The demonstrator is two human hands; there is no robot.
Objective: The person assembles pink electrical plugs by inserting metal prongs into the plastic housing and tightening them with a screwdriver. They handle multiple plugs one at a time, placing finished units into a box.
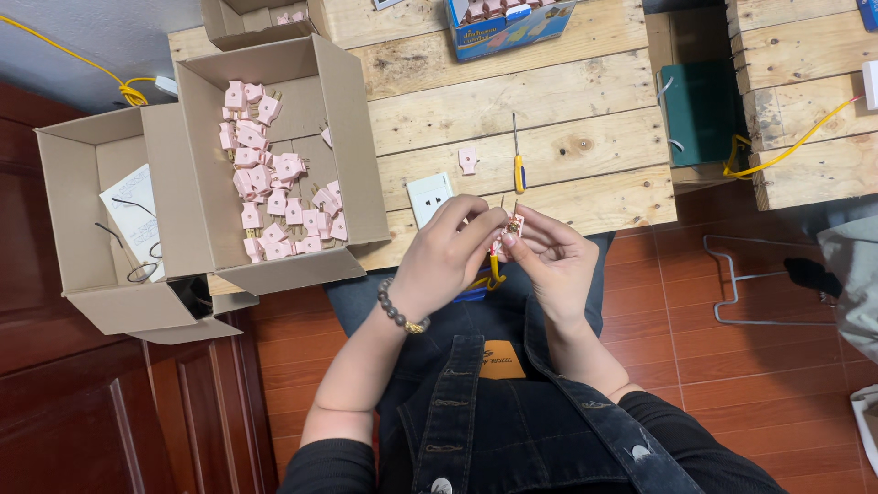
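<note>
My left hand (450,252) and my right hand (554,259) meet above my lap and together pinch a small pink plug part (514,225) with brass prongs. A yellow and red wire (495,268) hangs down from the part between my palms. A bead bracelet sits on my left wrist. On the wooden table just beyond my hands lie a white wall socket (429,197), a loose pink plug half (468,160) and a yellow-handled screwdriver (518,167).
An open cardboard box (357,137) holds several pink plug parts (274,183). A second open box (82,220) to its left holds paper and black wire. A blue carton (508,26) stands at the table's far edge. A green box (700,110) and yellow cable (786,146) lie right.
</note>
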